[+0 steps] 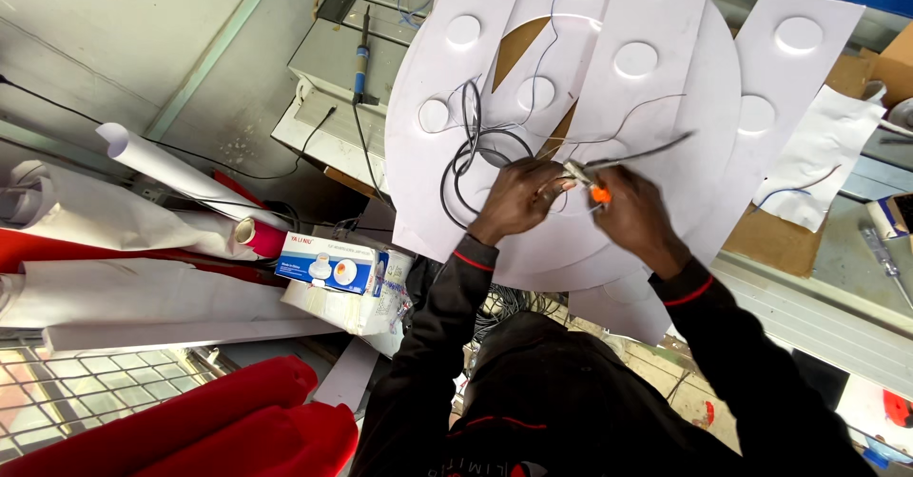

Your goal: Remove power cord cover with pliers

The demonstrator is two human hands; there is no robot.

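My left hand pinches thin wires over a big white panel with round raised bumps. A coil of black cable lies on the panel just left of that hand. My right hand grips a small tool with an orange handle. Its tip meets the wire ends held by my left hand. A grey wire runs up and to the right from the tool. Both sleeves are black with red cuffs.
A blue-handled soldering iron rests on a grey box at the upper left. White paper rolls, a small blue and white carton and red cloth lie left. A screwdriver sits at the far right.
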